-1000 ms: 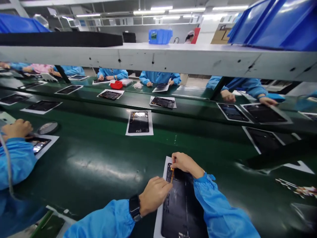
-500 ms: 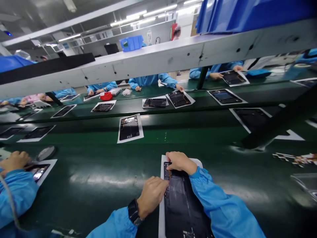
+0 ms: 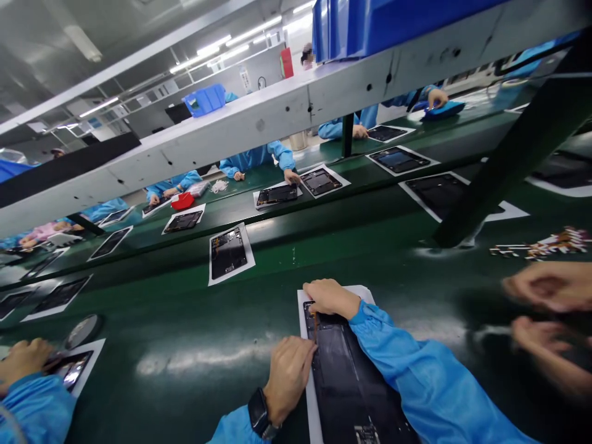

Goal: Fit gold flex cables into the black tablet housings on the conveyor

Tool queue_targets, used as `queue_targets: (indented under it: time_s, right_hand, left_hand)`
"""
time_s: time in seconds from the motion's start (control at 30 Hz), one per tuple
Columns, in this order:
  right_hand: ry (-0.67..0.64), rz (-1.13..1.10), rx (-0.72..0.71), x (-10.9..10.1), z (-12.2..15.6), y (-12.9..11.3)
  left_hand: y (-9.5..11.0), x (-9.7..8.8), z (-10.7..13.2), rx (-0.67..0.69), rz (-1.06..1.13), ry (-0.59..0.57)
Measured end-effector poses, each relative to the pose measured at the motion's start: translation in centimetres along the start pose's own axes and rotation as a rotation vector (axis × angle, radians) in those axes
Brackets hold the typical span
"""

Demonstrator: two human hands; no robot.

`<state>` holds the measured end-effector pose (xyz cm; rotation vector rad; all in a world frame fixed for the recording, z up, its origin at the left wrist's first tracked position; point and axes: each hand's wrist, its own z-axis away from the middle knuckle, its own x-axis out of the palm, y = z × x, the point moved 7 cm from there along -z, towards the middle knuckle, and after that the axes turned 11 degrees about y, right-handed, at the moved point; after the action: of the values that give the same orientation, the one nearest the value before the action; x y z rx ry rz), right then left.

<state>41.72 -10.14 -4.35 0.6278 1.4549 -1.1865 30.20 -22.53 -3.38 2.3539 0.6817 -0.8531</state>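
Observation:
In front of me an opened black tablet (image 3: 354, 376) lies on a white sheet (image 3: 314, 407), its inner side facing up. A thin orange flex cable (image 3: 315, 328) runs along its upper left edge. My left hand (image 3: 289, 373), with a dark watch at the wrist, is closed at the cable's lower end, fingertips pinched. My right hand (image 3: 332, 298) reaches over the tablet's top edge and pinches the cable's upper end. The right fingertips are partly hidden.
Blurred hands of another person (image 3: 550, 296) are at the right, near a pile of flex cables (image 3: 550, 243). At left, a co-worker's hand (image 3: 25, 364) works beside a round grey object (image 3: 82, 332). A dark post (image 3: 504, 154) rises at right; another tablet (image 3: 229, 253) lies ahead.
My view has tilted and shifted to the right. Another person's blurred hands have come in at the right. My two hands stay at the cable, which now stands out more from the tablet's edge.

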Motion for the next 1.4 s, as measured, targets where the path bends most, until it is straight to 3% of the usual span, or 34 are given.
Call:
queue_targets:
  time_s: [0.27,0.67,1.4]
  right_hand:
    - [-0.032,-0.05,-0.04,0.5,-0.2,1.0]
    - [-0.064,-0.08,-0.025,0.5,-0.2,1.4]
    - [-0.094,-0.106,-0.003,0.5,-0.3,1.7]
  left_hand:
    - [0.0,0.9,1.0,0.031,0.117,-0.099]
    - [1.1,0.9,0.7,0.234,-0.028,-0.113]
    - [1.3,1.1,1.0,0.221,0.002,-0.241]
